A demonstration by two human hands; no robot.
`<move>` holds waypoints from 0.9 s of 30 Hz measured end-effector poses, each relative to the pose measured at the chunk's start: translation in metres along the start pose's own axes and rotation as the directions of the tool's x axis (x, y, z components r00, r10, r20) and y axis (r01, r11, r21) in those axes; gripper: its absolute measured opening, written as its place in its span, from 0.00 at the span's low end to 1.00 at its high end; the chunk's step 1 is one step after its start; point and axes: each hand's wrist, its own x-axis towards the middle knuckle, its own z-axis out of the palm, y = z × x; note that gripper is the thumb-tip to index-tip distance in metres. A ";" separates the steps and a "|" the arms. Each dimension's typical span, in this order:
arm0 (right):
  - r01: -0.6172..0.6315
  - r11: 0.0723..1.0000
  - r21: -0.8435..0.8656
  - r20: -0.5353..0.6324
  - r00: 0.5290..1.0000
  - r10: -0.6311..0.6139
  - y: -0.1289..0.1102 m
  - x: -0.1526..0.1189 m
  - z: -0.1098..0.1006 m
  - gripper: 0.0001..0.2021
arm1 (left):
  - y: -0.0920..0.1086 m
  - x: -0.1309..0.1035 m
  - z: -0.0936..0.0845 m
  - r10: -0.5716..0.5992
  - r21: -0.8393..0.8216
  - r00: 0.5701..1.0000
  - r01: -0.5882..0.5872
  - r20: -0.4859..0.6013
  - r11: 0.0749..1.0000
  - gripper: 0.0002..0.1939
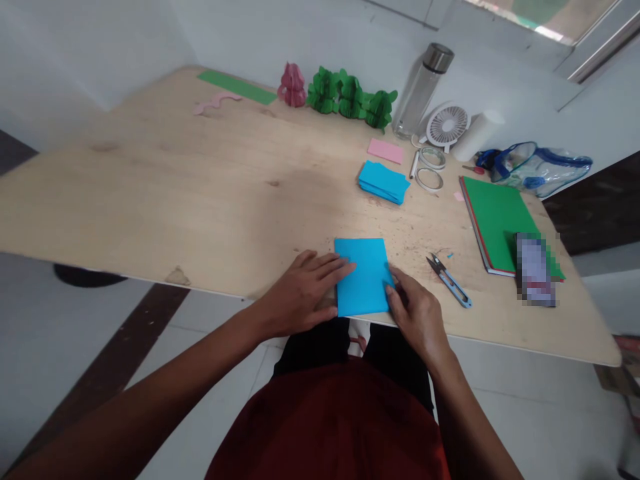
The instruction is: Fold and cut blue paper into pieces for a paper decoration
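Lying spread, the left hand (300, 293) touches blue paper (364, 280) on the desk (175, 180); the right hand (419, 315) pinches the paper's right edge.

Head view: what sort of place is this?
Probably a paper-craft spot at a wooden-topped table, perhaps in a home or small workroom; the pictures can't settle which. Signs: the blue sheet at the near edge, green paper shapes along the wall, and the snips.
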 end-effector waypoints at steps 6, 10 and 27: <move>0.012 1.000 -0.017 -0.013 1.000 -0.012 0.000 -0.001 0.001 0.20 | 0.000 -0.001 0.000 0.020 0.058 0.999 -0.023 0.047 0.998 0.33; 0.035 0.999 -0.031 -0.016 0.999 -0.035 0.003 -0.001 0.003 0.20 | 0.000 -0.002 -0.001 0.033 0.068 0.998 -0.036 0.045 0.997 0.34; 0.419 0.885 -0.205 0.171 0.905 -0.389 -0.053 -0.019 0.020 0.16 | -0.009 -0.005 0.016 0.076 0.076 0.993 -0.070 -0.086 0.995 0.30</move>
